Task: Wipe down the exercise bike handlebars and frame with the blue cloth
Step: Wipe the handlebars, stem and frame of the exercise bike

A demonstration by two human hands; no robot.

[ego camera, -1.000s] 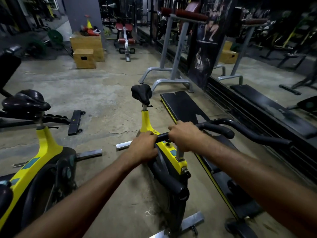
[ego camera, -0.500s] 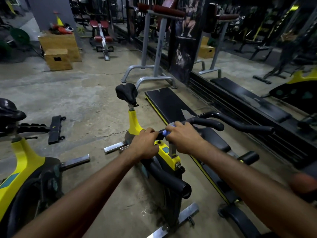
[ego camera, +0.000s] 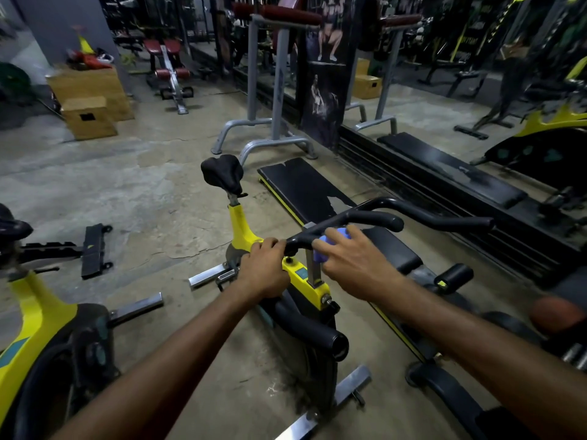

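Note:
A yellow and black exercise bike (ego camera: 305,282) stands in front of me, its black saddle (ego camera: 224,176) pointing away. Its black handlebars (ego camera: 374,219) curve out to the right. My left hand (ego camera: 265,269) is closed around the near left end of the handlebar. My right hand (ego camera: 352,260) holds a bunched blue cloth (ego camera: 328,246) against the handlebar where it meets the grey metal stem (ego camera: 313,265). Most of the cloth is hidden under my fingers.
A second yellow bike (ego camera: 41,338) stands close on my left. A black bench (ego camera: 320,198) lies on the floor right of the bike, beside a mirrored wall (ego camera: 460,90). A grey rack (ego camera: 270,90), wooden boxes (ego camera: 89,100) and a red bench (ego camera: 170,74) stand further back.
My right hand has slid a little along the bar and loosened, so the blue cloth now shows beneath it. The view has swung right. My left hand keeps its grip.

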